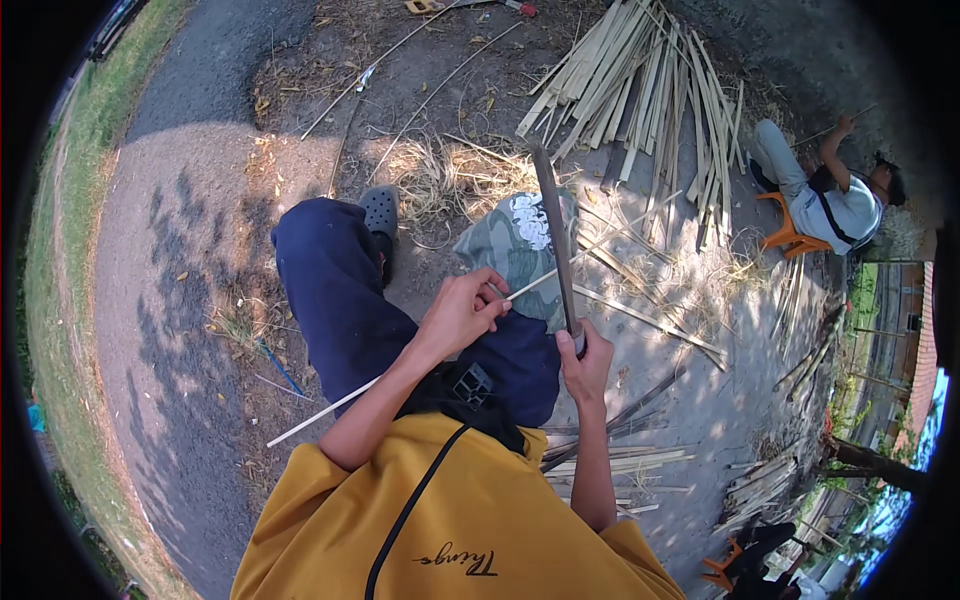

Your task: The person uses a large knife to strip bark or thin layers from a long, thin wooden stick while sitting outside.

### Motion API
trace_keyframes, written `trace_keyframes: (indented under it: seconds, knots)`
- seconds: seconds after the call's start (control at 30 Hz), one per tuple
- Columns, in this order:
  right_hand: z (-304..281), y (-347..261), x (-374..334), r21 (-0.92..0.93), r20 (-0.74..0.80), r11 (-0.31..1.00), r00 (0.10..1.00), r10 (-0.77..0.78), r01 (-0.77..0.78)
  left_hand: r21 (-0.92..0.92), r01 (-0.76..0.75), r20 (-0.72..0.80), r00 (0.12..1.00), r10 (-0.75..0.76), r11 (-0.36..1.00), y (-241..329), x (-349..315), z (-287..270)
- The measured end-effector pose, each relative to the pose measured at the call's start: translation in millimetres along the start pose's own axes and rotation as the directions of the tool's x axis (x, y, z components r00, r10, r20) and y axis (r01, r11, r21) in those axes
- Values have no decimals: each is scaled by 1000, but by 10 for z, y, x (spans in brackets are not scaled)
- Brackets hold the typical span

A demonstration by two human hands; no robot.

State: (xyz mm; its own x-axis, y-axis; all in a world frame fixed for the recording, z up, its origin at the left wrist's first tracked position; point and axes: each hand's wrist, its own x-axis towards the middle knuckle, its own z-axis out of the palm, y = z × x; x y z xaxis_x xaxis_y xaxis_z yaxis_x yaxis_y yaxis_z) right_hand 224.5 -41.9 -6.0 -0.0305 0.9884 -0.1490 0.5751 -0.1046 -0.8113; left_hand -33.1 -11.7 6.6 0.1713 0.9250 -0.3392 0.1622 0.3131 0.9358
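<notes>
My left hand [464, 314] is closed around a thin, pale bamboo strip [322, 413]. The strip runs slantwise, from beside my left elbow up across my lap to the far right. My right hand [586, 364] grips the handle of a long knife [554, 222], its dark blade pointing away from me. Blade and strip cross just right of my left hand; whether the edge touches the strip, I cannot tell. Beneath them a camouflage cloth [490, 244] with a white print covers my right knee.
A large fan of split bamboo strips [640, 90] lies at the far right, with curled shavings [430, 180] left of it. More strips [640, 462] lie by my right side. A person [830, 195] sits on an orange stool [790, 236] at the right; another stool [722, 566] stands lower right.
</notes>
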Motion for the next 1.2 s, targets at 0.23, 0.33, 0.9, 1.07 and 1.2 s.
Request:
trace_keyframes:
  seconds: [0.23, 0.33, 0.9, 1.07, 1.2]
  knots:
    - [206, -16, 124, -140, 65, 990, 998, -15, 24, 21, -12, -48, 999, 13, 1000, -91, 47, 65]
    - [222, 25, 142, -111, 40, 993, 998, -39, 43, 143, -36, -48, 998, 44, 989, -129, -182, -41]
    - [168, -29, 40, -107, 72, 993, 996, -43, 51, 65, 56, -46, 998, -53, 996, -242, -561, -210]
    - [212, -44, 71, -257, 84, 951, 985, -152, 169, -61, 46, -29, 998, -48, 997, -308, -144, 64]
    - [215, -9, 123, -336, 139, 927, 982, -128, 168, -62, 1, -75, 997, -5, 998, -340, -23, 182]
